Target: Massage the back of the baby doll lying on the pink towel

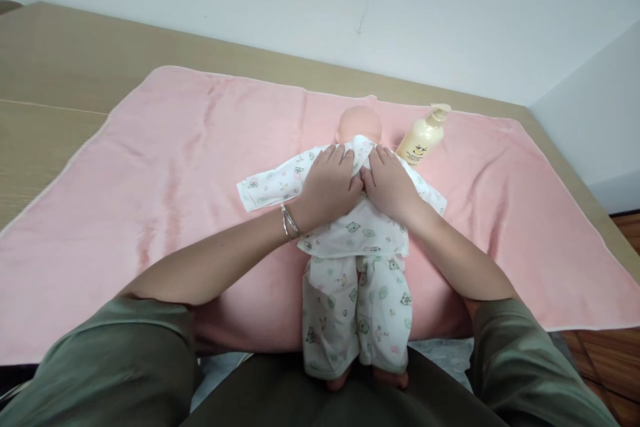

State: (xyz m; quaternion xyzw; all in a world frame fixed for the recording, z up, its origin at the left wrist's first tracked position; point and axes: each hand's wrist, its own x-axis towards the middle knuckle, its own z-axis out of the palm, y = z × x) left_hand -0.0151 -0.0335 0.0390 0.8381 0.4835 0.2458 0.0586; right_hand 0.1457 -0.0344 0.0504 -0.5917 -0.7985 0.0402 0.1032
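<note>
A baby doll (360,123) lies on a pink blanket, dressed in a white printed top (355,233) and matching trousers (330,313). Its bare feet show at the trouser ends, and its face is not visible. My left hand (333,183) rests flat on the upper part of the top, fingers toward the doll's head. Beside it, my right hand (390,180) lies on the top in the same way. The two thumbs meet near the middle. Both sleeves of the top stretch out sideways.
The pink blanket (215,140) covers much of a wooden table (90,53). A cream pump bottle (423,137) lies tilted on it, right of the doll's head. Behind the table stands a white wall (280,0). Wooden flooring (600,360) shows at the lower right.
</note>
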